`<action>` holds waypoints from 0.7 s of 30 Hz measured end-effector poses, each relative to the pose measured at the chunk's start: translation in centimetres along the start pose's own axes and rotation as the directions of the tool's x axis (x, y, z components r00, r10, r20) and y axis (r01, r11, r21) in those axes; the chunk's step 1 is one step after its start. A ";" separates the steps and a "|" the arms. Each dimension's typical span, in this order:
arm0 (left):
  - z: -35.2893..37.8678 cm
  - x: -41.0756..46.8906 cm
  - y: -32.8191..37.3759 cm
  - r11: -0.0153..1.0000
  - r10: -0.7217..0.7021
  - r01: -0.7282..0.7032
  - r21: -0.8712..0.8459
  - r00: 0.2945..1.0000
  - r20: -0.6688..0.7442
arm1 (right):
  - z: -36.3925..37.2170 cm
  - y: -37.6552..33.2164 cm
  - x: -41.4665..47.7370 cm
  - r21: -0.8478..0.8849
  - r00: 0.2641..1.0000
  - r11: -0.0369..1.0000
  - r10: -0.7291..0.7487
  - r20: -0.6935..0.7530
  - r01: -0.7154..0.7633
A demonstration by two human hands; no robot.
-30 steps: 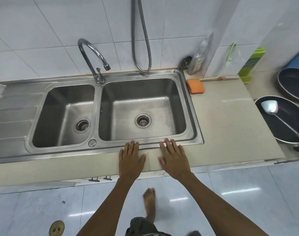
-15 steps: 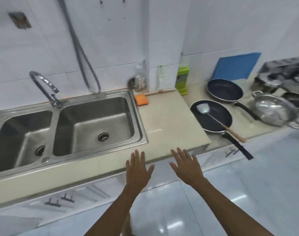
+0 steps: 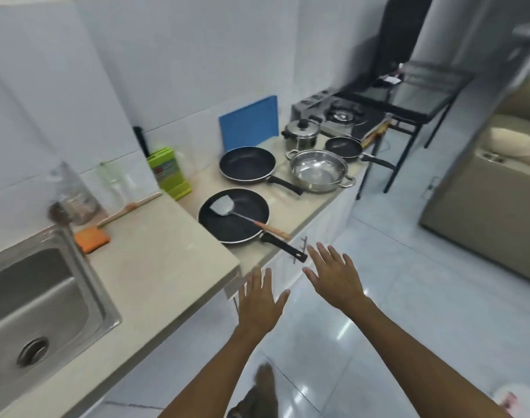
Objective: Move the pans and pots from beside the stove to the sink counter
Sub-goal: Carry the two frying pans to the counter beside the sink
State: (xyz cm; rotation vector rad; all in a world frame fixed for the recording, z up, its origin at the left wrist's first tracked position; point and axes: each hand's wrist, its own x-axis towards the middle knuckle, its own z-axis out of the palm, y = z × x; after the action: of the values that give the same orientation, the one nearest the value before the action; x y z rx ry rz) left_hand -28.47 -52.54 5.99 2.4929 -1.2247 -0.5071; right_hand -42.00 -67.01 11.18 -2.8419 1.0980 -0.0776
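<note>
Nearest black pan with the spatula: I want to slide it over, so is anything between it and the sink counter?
Nothing visible blocks it. The nearest pan adjoins the sink counter; the orange sponge sits near the back.

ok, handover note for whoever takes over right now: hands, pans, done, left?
Left hand and right hand: open, empty, fingers spread, in the air off the counter edge.
Beside the stove: pan with spatula, closest to the right hand; second black pan; steel pan; small pan; lidded pot.
Sink counter: no pans.
Done: nothing. Left: all five.
</note>
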 end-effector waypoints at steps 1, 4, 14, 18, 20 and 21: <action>0.5 1.3 0.7 1.000 -0.004 0.005 -0.026 1.000 0.018 | 0.2 1.2 0.7 0.002 1.000 1.000 0.017 0.017 -0.017; 1.9 4.9 2.2 0.998 -0.040 0.043 -0.055 0.998 0.053 | 1.4 4.2 3.5 0.002 0.997 0.999 0.049 0.063 -0.049; 4.6 19.7 4.2 0.419 -0.465 0.608 -0.674 0.781 0.416 | 3.6 9.3 24.0 0.037 0.980 0.998 -0.053 0.193 0.046; 4.0 23.1 4.5 -0.081 -0.469 0.663 -0.744 0.633 0.615 | 4.6 9.8 31.5 0.117 0.971 0.990 -0.106 0.215 0.082; 4.3 24.0 4.4 -0.152 -0.497 0.651 -0.743 0.600 0.627 | 5.5 10.2 34.8 0.132 0.966 0.985 -0.138 0.220 0.111; 4.5 24.4 4.5 -0.181 -0.504 0.645 -0.742 0.588 0.633 | 6.0 10.4 36.5 0.136 0.964 0.984 -0.147 0.223 0.119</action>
State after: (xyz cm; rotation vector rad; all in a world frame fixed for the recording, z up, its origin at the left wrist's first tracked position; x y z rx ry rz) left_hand -19.68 -75.30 -0.26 1.5219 0.5256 -1.1901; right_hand -21.46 -98.77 4.59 -2.7268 0.8256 0.1691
